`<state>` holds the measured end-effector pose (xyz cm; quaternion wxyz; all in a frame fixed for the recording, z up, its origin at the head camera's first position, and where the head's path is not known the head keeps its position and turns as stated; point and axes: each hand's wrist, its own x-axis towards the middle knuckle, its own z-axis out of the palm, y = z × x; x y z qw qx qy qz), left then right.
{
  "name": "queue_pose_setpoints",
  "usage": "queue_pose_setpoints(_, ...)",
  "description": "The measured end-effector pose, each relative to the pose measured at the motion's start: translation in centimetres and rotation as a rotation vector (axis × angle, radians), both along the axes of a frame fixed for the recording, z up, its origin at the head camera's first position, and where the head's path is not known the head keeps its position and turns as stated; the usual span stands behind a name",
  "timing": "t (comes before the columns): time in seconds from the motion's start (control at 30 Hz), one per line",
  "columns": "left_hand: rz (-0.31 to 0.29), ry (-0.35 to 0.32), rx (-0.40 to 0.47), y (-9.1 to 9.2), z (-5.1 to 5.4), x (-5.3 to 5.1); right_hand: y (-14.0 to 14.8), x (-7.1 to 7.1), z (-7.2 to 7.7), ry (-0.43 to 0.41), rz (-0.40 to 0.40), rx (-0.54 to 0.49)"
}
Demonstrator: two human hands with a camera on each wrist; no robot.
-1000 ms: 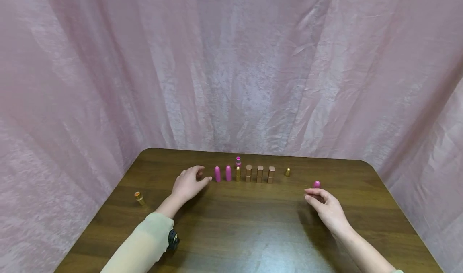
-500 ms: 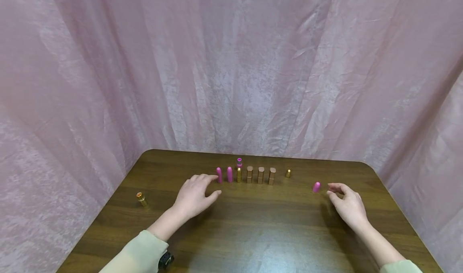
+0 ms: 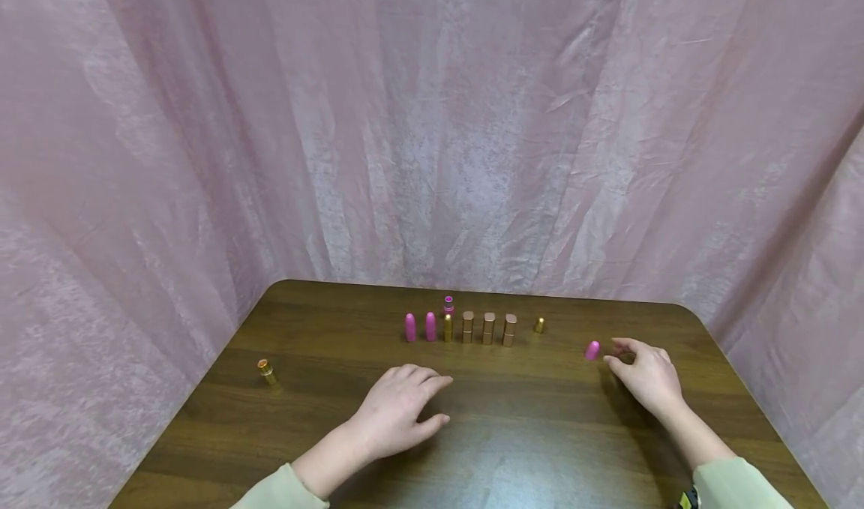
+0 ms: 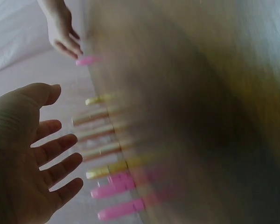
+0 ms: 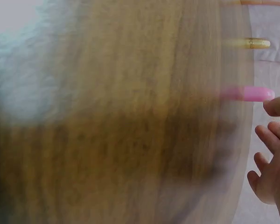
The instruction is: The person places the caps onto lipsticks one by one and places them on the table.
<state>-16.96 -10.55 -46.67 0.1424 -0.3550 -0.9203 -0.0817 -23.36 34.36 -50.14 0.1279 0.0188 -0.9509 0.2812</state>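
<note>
My left hand point(image 3: 398, 411) hovers over the middle of the table with fingers spread and nothing in them. Two pink lipsticks point(image 3: 410, 327), a gold lipstick point(image 3: 448, 328) and several rose-gold lipsticks point(image 3: 489, 329) stand upright in a row beyond it. To the right, my right hand point(image 3: 646, 374) is loosely bent and holds nothing. Just left of its fingertips stands a pink lipstick cap point(image 3: 592, 350), apart from them in the head view. In the right wrist view, that pink cap point(image 5: 256, 94) lies close by the thumb.
A small gold cap point(image 3: 539, 325) stands right of the row. Behind the row is a pink lipstick base point(image 3: 448, 304) without its cap. An uncapped gold lipstick base point(image 3: 267, 372) stands at left. Pink curtains point(image 3: 432, 134) hang behind the wooden table point(image 3: 540, 419).
My left hand has come away from the left end of the row, back toward me and rightward. My right hand has moved right, off the pink cap, which stays in place.
</note>
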Motion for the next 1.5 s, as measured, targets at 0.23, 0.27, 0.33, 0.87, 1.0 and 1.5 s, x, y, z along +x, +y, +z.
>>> queue_pose_setpoints(0.23,-0.069,0.015,-0.04,1.9,-1.1,1.1,-0.5,-0.8,-0.4,-0.057,0.048,0.024)
queue_pose_setpoints(0.27,-0.072,0.015,-0.038,2.1,-1.3,1.1,-0.6,-0.8,-0.4,-0.057,0.048,0.026)
queue_pose_setpoints(0.33,-0.075,0.014,-0.033,2.2,-1.5,1.1,-0.8,-0.9,-0.5,-0.049,0.047,0.031)
queue_pose_setpoints(0.87,-0.001,-0.062,-0.037,2.3,-2.0,0.8,-2.0,-1.8,-0.4,-0.044,0.004,0.045)
queue_pose_setpoints(1.0,0.013,-0.088,-0.037,2.2,-2.1,0.8,-2.0,-1.9,-0.5,-0.042,-0.006,0.029)
queue_pose_setpoints(1.5,0.024,-0.121,-0.024,2.0,-2.4,0.8,-1.5,-1.6,-0.5,-0.01,-0.025,0.002)
